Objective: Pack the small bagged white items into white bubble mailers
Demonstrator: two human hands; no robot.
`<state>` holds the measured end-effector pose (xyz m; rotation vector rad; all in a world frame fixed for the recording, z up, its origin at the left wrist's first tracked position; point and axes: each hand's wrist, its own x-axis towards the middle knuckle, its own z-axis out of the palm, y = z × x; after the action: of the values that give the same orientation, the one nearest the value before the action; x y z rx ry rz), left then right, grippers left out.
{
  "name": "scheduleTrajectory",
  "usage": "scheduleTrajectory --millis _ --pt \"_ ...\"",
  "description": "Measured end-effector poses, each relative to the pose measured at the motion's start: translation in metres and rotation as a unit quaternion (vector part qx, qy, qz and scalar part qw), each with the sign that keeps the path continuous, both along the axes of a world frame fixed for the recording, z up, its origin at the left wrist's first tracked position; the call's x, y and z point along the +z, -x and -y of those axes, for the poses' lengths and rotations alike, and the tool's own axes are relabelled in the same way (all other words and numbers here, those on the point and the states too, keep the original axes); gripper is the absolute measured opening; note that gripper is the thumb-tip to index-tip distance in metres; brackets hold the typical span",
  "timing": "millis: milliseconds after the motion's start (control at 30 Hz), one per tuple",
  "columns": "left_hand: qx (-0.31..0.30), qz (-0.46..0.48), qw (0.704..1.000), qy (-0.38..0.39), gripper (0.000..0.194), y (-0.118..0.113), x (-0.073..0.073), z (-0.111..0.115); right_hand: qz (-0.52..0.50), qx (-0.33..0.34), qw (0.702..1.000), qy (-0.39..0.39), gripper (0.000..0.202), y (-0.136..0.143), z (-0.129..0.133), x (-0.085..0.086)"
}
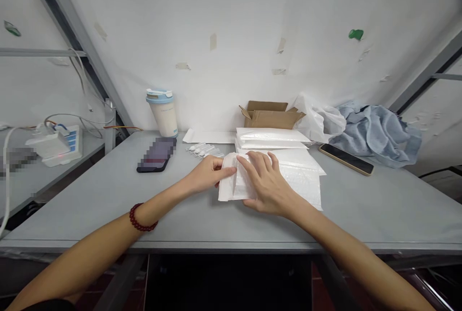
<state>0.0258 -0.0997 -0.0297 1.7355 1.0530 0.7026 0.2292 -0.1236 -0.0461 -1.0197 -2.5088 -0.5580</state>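
On table [108,195]: two hands [265,183], one mailer [234,188].

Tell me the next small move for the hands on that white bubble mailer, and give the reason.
Probably press the fold flat. The right hand lies spread on the white bubble mailer, which looks creased and partly folded, while the left hand pinches its left edge. Sliding the right palm along the crease would likely set it.

bare table [108,205] left and front; phone [157,155], cup [163,112], mailer stack [272,138] crowd behind.
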Motion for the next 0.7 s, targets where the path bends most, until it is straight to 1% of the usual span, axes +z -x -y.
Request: scheduleTrajectory --millis 100,200,300,400,467,533,600,633,700 --pt "0.030 -0.020 0.999 -0.021 0.036 0.003 0.002 -0.002 -0.008 0.008 1.000 -0.011 0.085 -0.001 -0.001 0.001" --pt "0.058 -0.031 0.996 -0.059 0.037 0.008 0.005 -0.007 -0.038 0.011 0.999 -0.029 0.066 -0.002 -0.002 0.004" --pt "0.083 -0.034 0.992 -0.088 0.044 0.016 0.012 -0.013 -0.083 -0.002 0.995 -0.050 0.049 -0.005 -0.005 0.006" --pt "0.106 -0.056 0.989 -0.090 0.043 0.031 0.021 -0.021 -0.117 -0.026 0.991 -0.056 0.044 -0.010 -0.010 0.006" --pt "0.113 -0.127 0.979 -0.110 0.038 0.042 0.022 -0.026 -0.122 -0.050 0.990 -0.057 0.043 -0.013 -0.013 0.006" --pt "0.112 -0.237 0.953 -0.151 0.031 0.051 0.019 -0.031 -0.119 -0.066 0.989 -0.057 0.044 -0.015 -0.016 0.005" --pt "0.091 -0.325 0.926 -0.169 0.026 0.057 0.011 -0.036 -0.113 -0.072 0.989 -0.057 0.046 -0.015 -0.017 0.004" --pt "0.076 -0.350 0.919 -0.166 0.024 0.058 0.006 -0.038 -0.110 -0.071 0.990 -0.057 0.046 -0.015 -0.016 0.004" --pt "0.053 -0.372 0.913 -0.159 0.020 0.056 -0.003 -0.041 -0.105 -0.070 0.990 -0.056 0.047 -0.013 -0.014 0.004"
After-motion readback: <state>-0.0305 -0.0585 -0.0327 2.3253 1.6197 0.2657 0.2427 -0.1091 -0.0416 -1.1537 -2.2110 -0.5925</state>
